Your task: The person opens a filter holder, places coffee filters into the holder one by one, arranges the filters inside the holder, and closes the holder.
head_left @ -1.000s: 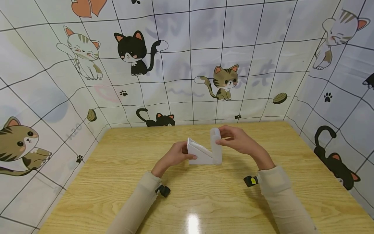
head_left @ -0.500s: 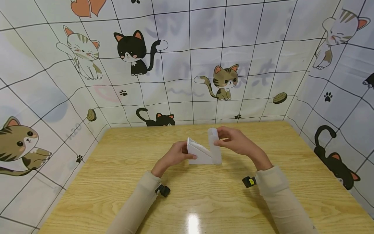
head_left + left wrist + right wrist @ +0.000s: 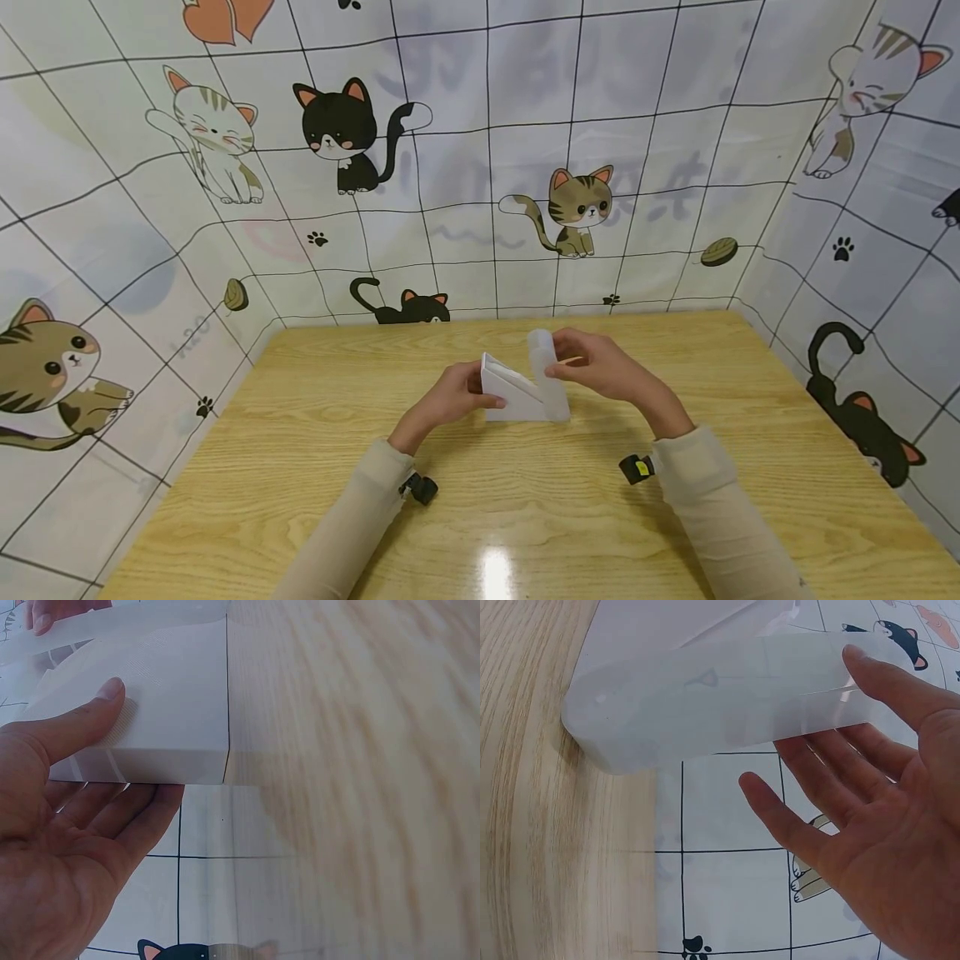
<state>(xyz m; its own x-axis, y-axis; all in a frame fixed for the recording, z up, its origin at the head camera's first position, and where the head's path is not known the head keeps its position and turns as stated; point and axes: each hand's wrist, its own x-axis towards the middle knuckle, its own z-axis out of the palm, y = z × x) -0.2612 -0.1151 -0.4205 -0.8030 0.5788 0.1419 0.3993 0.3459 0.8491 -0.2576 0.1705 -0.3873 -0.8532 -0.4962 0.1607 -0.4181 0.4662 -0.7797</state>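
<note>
A white box [image 3: 513, 402] with a slanted top edge stands on the table. A frosted, see-through lid [image 3: 550, 385] rises from its right end, leaning slightly left over the box. My left hand [image 3: 452, 395] grips the box's tall left end, its thumb flat on the near side, as the left wrist view shows on the box [image 3: 172, 690]. My right hand [image 3: 600, 364] pinches the upper part of the lid between thumb and fingers. In the right wrist view, the index finger stands free of the lid [image 3: 697, 697]. What the box contains cannot be made out.
The light wooden table [image 3: 495, 492] reaches back to a white wall cloth [image 3: 450, 208] printed with grid lines and cartoon cats. Cloth also borders the left and right sides. Small black cameras [image 3: 420, 488] are worn at both wrists.
The lid has tipped from nearly upright toward the left, closer to the box's slanted top. My right hand has moved left and slightly down with it. The left hand and the box stay put.
</note>
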